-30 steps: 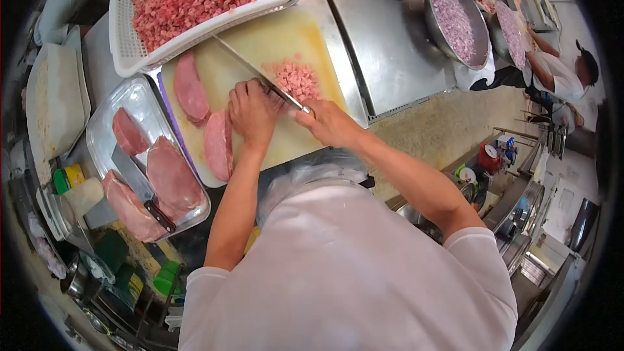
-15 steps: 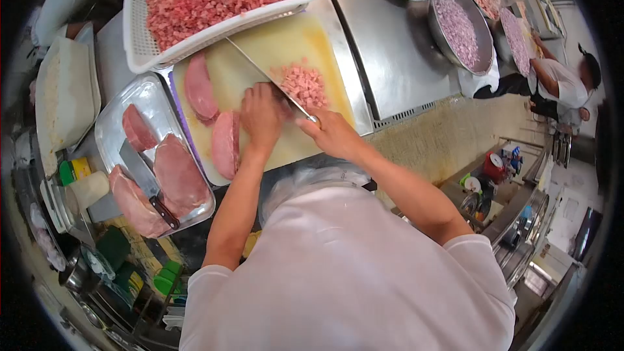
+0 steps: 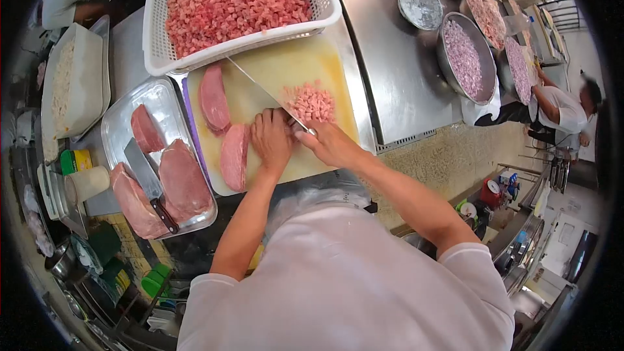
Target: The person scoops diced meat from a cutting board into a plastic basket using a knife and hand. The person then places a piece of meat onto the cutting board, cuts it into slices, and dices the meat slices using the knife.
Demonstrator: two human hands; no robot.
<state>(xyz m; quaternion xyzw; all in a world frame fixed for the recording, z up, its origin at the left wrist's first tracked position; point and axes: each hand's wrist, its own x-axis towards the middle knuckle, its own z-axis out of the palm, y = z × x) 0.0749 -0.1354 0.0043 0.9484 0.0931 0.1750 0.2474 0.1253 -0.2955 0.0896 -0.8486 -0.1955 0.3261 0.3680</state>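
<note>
My right hand (image 3: 328, 143) is wrapped around the handle of a long knife (image 3: 259, 86), whose blade slants up and left across the pale cutting board (image 3: 260, 71). Close beside the blade, my left hand (image 3: 272, 135) presses down with bent fingers on meat mostly hidden beneath them. A heap of diced pink meat (image 3: 311, 103) lies on the far side of the blade, to the right. Left of my left hand are two thick meat slices, one nearer (image 3: 234, 157) and one farther (image 3: 214, 99).
A white plastic basket (image 3: 244, 45) of diced meat stands at the board's far edge. The metal tray (image 3: 209, 211) at left holds meat pieces and a cleaver (image 3: 144, 169). Metal bowls, one with chopped purplish pieces (image 3: 463, 58), stand at right near another person (image 3: 562, 107).
The view has shifted a little, so the board and basket appear slightly right and lower. Both hands stay at the knife and the meat, with the blade still beside the left fingers.
</note>
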